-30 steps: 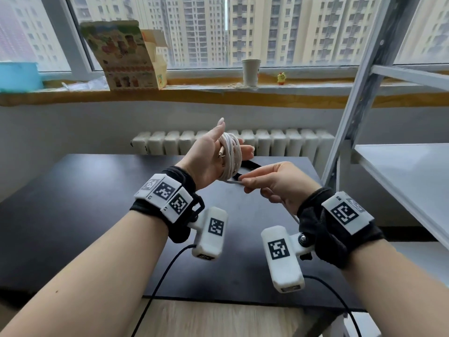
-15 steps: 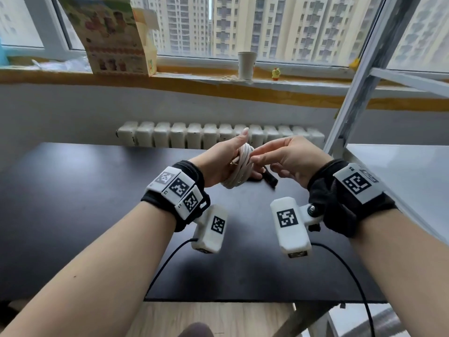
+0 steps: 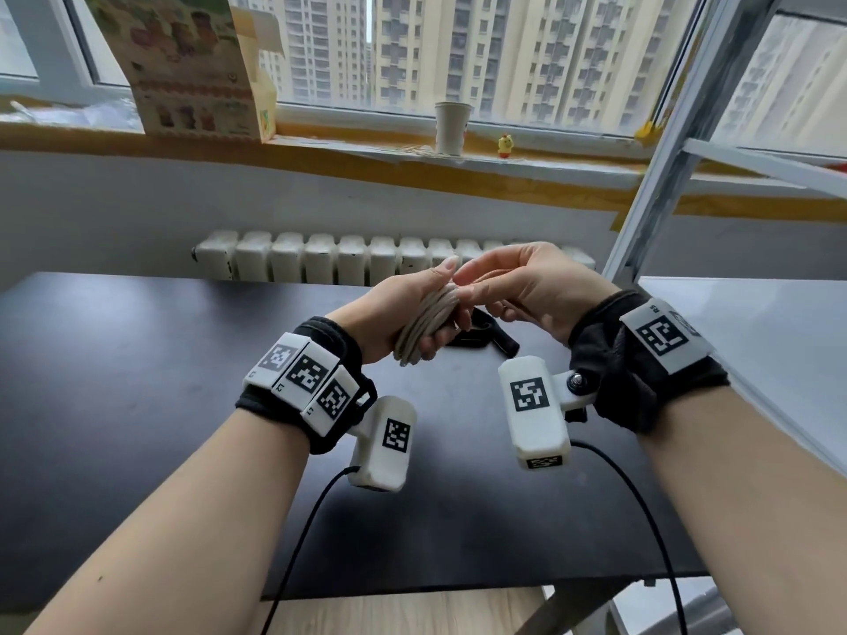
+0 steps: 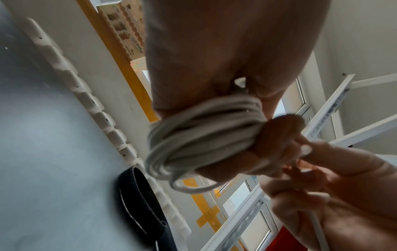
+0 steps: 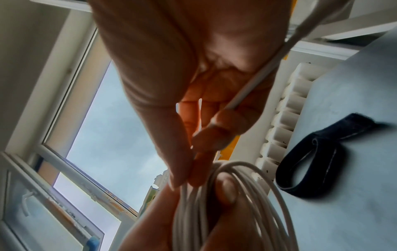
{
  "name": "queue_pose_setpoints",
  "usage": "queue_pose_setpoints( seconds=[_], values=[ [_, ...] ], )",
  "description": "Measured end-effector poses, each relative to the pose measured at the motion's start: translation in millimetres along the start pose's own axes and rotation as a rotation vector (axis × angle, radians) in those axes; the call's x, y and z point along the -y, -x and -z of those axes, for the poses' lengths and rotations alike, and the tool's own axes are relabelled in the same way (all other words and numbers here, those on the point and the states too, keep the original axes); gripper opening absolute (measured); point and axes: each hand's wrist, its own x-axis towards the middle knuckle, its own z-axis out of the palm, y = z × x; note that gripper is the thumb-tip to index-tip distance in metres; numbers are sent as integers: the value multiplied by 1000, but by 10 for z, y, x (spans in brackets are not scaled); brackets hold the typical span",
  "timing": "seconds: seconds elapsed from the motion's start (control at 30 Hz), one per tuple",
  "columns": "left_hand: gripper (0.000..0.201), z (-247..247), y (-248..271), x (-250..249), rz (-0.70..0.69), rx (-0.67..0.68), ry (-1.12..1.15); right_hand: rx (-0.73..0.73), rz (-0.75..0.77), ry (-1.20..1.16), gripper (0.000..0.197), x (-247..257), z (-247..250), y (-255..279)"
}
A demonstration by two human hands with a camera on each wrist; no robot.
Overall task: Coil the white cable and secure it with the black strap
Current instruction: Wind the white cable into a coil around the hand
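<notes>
Both hands gripping white cable (image 3: 426, 324), left hand (image 3: 398, 309) around coil, right hand (image 3: 527, 293) pinching strand, "R5" wrist tag (image 3: 654, 308)

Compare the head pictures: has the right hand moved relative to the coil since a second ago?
Yes. The right hand has risen from beside the coil's lower edge to its top, where its fingers now meet the left hand.

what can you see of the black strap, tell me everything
The black strap is a flat band that looks like woven fabric with a pale stitched edge, curled into a loose open loop with one end trailing off. It lies on the dark table near the far edge by the radiator, just beyond the hands. Neither the left hand, the right hand nor the white cable touches it.
</notes>
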Motion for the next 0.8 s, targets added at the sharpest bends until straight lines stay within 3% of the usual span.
queue_pose_setpoints(
  seconds=[0.23, 0.4, 0.57, 0.8],
  values=[
    [46, 126, -118, 167, -56, 114, 149, -15, 163, 47, 16, -60, 46, -307],
    [55, 288, -196, 335, -32, 192, 357, -70, 286, 29, 13, -248, -24, -561],
    [58, 463, -252, 506, -67, 225, 629, -163, 230, -251, 8, -640, -249, -777],
    [59, 595, -235, 570, -135, 144, 865, -197, 119, -492, 9, -854, -596, -867]
  ],
)
